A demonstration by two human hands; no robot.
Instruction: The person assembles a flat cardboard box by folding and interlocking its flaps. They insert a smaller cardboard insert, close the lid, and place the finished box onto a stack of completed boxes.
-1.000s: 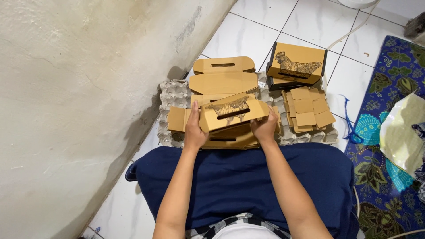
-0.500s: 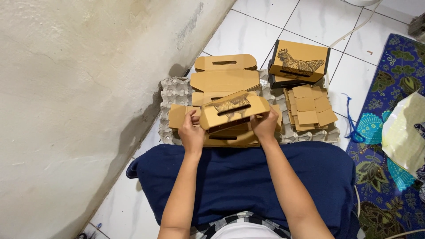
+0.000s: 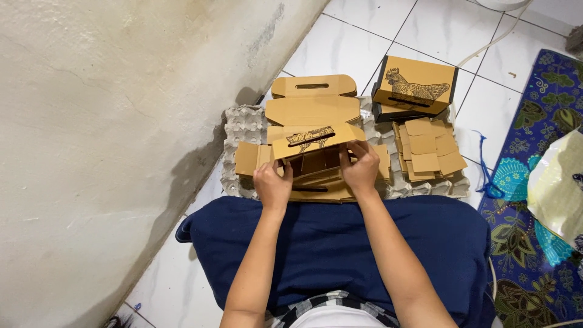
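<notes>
Both hands are closed on the half-folded cardboard box (image 3: 313,159) over the egg tray (image 3: 243,124); left hand (image 3: 272,185) pinches the side flap, right hand (image 3: 361,167) the front wall; mid-assembly, I'd say; tucking flaps squarely seems next.

Both bare forearms come up from the bottom middle of the frame and angle in toward each other, ending just above center. Left hand (image 3: 272,185) sits a bit lower and to the left, back of the hand facing up, fingers curled and tucked forward in a grip. Right hand (image 3: 361,167) is slightly higher, just right of center, also knuckles up, with its fingers bent and pinching down at the tips. Wrists look pretty straight, hands near each other but not touching.
</notes>
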